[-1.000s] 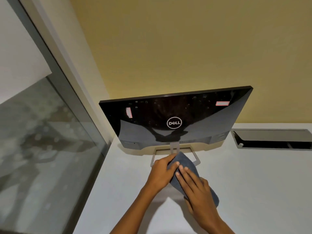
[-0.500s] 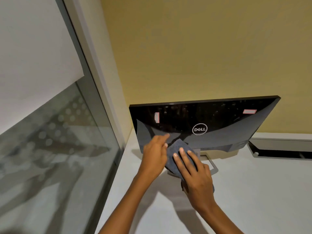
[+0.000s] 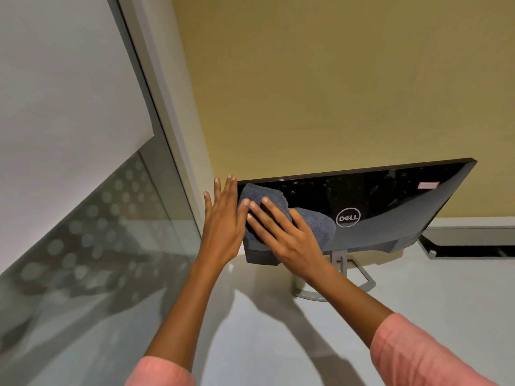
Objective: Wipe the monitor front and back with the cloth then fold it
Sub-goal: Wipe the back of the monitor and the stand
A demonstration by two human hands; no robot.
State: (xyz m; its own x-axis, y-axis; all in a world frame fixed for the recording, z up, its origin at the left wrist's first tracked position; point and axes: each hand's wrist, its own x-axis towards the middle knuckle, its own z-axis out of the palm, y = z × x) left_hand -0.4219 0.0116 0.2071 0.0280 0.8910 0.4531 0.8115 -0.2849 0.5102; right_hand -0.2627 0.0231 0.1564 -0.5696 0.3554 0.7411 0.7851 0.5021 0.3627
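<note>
Our right hand [image 3: 281,232] presses the cloth [image 3: 306,221] flat-fingered against the monitor [image 3: 390,201] back, left of its logo. Our left hand [image 3: 223,221], fingers straight, steadies the monitor's left edge.

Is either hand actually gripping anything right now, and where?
Nothing is gripped. The right hand presses the cloth flat against the monitor's back with straight fingers on its left half. The left hand is open at the monitor's left edge.

Glossy black monitor [image 3: 376,196], blue-grey cloth [image 3: 315,221], pink sleeves [image 3: 418,352], mustard-yellow wall [image 3: 334,79]
</note>
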